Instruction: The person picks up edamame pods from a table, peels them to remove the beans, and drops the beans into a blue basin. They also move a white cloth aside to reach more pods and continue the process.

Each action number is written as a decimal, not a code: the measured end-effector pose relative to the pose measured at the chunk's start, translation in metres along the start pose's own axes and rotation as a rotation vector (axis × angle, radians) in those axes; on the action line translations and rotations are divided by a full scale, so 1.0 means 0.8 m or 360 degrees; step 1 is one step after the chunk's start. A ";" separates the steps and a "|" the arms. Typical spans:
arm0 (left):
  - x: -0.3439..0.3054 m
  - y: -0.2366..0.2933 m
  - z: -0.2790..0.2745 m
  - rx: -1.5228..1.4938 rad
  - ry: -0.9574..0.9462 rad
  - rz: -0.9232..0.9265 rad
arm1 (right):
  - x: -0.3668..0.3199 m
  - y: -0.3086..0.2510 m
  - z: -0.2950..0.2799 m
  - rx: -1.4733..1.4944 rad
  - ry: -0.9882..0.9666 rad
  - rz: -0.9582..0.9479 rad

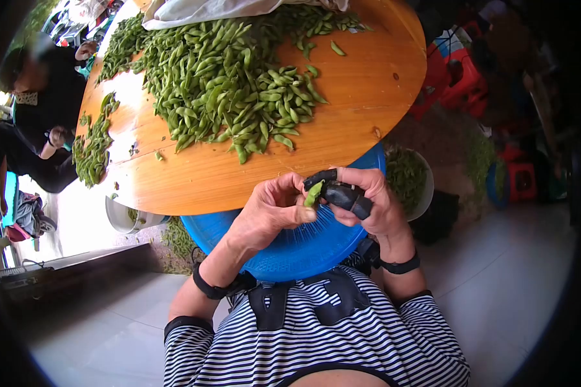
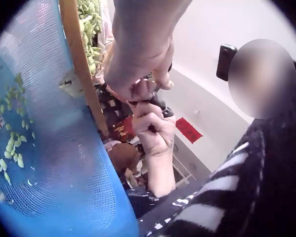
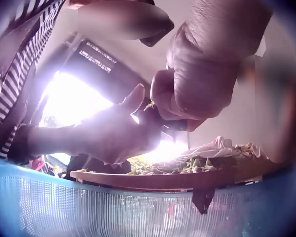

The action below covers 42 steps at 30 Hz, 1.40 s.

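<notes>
Our striped shirt (image 1: 284, 348) lies closest, and just beyond it sits the blue basket (image 1: 271, 261), with loose beans (image 2: 11, 144) in it. Above the basket, our left hand (image 1: 268, 211) pinches one green pod (image 1: 313, 193) between thumb and finger. Our right hand (image 1: 377, 203) meets it, fingers curled round a black piece (image 1: 342, 195); whether we wear or hold that, we cannot tell. More pods (image 1: 213, 90) are heaped on the table (image 1: 381, 84). We take the step to be shelling. To do it well, we should pinch firmly near the pod's end, press along the seam without crushing the beans inside, and work low over the basket so nothing lands outside.
</notes>
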<state>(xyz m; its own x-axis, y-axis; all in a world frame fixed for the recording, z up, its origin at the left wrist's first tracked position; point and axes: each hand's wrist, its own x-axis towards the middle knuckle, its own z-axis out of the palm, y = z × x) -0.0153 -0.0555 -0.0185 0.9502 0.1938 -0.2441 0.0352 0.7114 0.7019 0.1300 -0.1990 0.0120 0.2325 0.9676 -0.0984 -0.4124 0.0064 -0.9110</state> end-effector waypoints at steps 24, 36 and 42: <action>-0.005 -0.016 0.019 0.0455 0.0267 0.0091 | 0.001 0.037 0.055 -0.1750 0.0677 -0.0696; -0.015 -0.004 0.009 0.0029 0.0070 -0.0240 | -0.001 0.028 -0.004 0.0254 0.0280 0.0124; -0.010 -0.014 0.005 -0.0007 -0.0038 -0.0159 | -0.008 0.014 0.006 -0.0338 0.0331 0.0089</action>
<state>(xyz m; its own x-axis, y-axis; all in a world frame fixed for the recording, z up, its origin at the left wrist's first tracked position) -0.0221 -0.0679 -0.0221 0.9492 0.1055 -0.2964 0.1288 0.7292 0.6720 0.1197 -0.2042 0.0043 0.3991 0.8923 -0.2108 -0.2414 -0.1196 -0.9630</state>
